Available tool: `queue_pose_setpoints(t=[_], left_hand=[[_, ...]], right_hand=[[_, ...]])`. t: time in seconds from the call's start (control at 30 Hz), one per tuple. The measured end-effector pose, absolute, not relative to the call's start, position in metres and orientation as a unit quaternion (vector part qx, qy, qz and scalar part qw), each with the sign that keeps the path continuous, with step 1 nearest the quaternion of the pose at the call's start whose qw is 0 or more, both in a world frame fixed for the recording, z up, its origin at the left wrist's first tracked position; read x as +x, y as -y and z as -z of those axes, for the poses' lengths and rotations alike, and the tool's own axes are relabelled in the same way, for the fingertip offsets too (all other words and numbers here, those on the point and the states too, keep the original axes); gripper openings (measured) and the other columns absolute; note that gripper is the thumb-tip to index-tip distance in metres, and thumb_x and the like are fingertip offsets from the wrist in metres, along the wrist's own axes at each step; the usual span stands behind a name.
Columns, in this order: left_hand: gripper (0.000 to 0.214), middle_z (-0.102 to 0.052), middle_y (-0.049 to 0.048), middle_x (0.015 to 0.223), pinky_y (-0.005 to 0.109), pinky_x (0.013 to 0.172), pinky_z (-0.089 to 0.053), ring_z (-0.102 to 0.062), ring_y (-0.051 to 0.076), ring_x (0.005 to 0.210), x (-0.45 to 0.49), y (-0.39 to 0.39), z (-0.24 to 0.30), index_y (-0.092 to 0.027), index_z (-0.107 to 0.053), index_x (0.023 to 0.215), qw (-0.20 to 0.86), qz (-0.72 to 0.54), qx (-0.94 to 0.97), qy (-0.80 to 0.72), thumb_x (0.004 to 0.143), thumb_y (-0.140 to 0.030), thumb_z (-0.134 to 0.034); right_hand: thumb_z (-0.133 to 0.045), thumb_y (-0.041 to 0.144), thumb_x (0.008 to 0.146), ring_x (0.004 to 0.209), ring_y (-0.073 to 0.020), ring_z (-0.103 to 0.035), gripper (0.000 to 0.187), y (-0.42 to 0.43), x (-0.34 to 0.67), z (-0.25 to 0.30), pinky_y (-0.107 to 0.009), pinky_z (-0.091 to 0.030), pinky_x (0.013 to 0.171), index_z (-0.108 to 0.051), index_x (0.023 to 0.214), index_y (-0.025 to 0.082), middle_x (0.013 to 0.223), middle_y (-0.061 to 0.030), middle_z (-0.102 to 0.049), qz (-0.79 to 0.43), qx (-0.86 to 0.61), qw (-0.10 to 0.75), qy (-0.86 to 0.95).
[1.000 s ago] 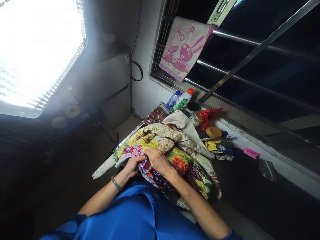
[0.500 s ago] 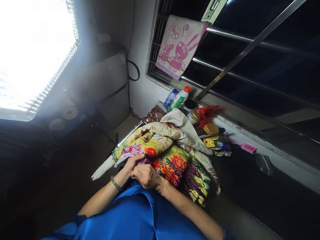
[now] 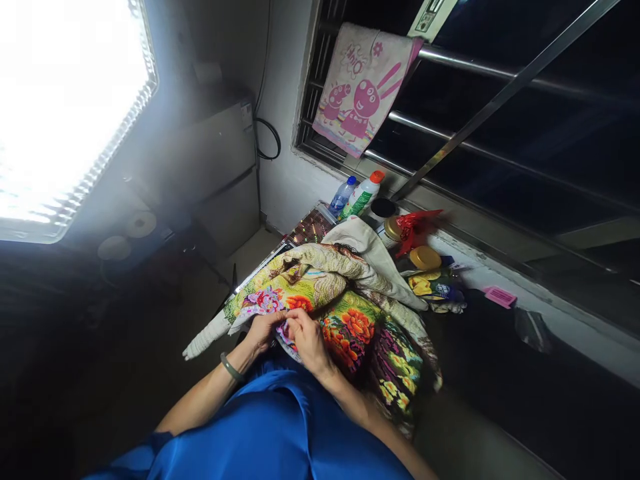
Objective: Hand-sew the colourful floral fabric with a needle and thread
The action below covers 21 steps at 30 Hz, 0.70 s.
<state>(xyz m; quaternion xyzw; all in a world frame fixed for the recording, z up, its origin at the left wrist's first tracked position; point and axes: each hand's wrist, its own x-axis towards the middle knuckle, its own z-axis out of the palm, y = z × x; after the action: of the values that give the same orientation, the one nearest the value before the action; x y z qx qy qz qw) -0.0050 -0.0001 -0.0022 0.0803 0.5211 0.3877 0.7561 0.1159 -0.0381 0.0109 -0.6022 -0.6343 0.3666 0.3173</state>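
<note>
A large embroidered cloth with orange, pink and yellow flowers lies bunched before me, its near part in my lap. At its near edge my left hand grips the fabric, thumb on top and fingers mostly hidden beneath. A bracelet circles the left wrist. My right hand is closed in a pinch just over the cloth, its fingertips beside the left thumb. Whatever sits between those fingertips is too small to make out. A rolled pale end of the cloth sticks out at the left.
Behind the cloth stand a blue-capped bottle, an orange-capped bottle, gold-lidded jars and a red plastic bag. A bright lamp hangs close at upper left. A pink towel drapes over the window bars.
My right hand has turned and moved up and slightly right, from a curled fist low by the left hand to a pinch over the flowers. My left hand keeps its grip on the cloth.
</note>
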Motion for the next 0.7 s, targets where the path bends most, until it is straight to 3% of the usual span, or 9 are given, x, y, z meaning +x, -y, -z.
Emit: queue_pose_setpoints(t=[0.13,0.43,0.6,0.7], left_hand=[[0.029,-0.077,0.0092,0.073,0.045,0.095,-0.055,-0.072,0.036,0.099,-0.002,0.0,0.0,-0.017,-0.068,0.063,0.764,-0.408,0.065,-0.495,0.043,-0.014,-0.089],[0.033,-0.078,0.0105,0.075,0.048,0.101,-0.052,-0.071,0.038,0.105,-0.004,-0.002,-0.001,-0.016,-0.069,0.066,0.777,-0.396,0.047,-0.487,0.041,-0.01,-0.089],[0.036,-0.078,0.0104,0.072,0.047,0.099,-0.053,-0.073,0.038,0.098,-0.004,-0.001,0.001,-0.014,-0.071,0.067,0.768,-0.402,0.056,-0.495,0.036,-0.013,-0.091],[0.035,-0.077,0.0091,0.07,0.048,0.097,-0.054,-0.073,0.037,0.094,-0.004,-0.001,0.002,-0.015,-0.071,0.066,0.77,-0.398,0.058,-0.495,0.037,-0.014,-0.091]], right_hand=[[-0.046,0.023,0.09,0.05,-0.0158,-0.059,0.029,0.029,0.126,-0.013,-0.024,-0.046,0.052,-0.073,0.088,0.017,0.057,-0.0013,-0.065,-0.386,-0.646,0.328,0.571],[-0.049,0.021,0.084,0.047,-0.0154,-0.056,0.028,0.022,0.126,-0.018,-0.024,-0.043,0.049,-0.076,0.077,0.018,0.053,-0.0012,-0.064,-0.382,-0.652,0.305,0.579],[-0.052,0.013,0.081,0.044,-0.0113,-0.046,0.027,0.016,0.128,-0.024,-0.023,-0.033,0.048,-0.071,0.062,0.018,0.047,0.0008,-0.059,-0.336,-0.659,0.25,0.624],[-0.055,0.01,0.08,0.047,-0.0119,-0.048,0.026,0.013,0.126,-0.029,-0.024,-0.032,0.052,-0.071,0.06,0.018,0.05,-0.0008,-0.062,-0.293,-0.674,0.198,0.648]])
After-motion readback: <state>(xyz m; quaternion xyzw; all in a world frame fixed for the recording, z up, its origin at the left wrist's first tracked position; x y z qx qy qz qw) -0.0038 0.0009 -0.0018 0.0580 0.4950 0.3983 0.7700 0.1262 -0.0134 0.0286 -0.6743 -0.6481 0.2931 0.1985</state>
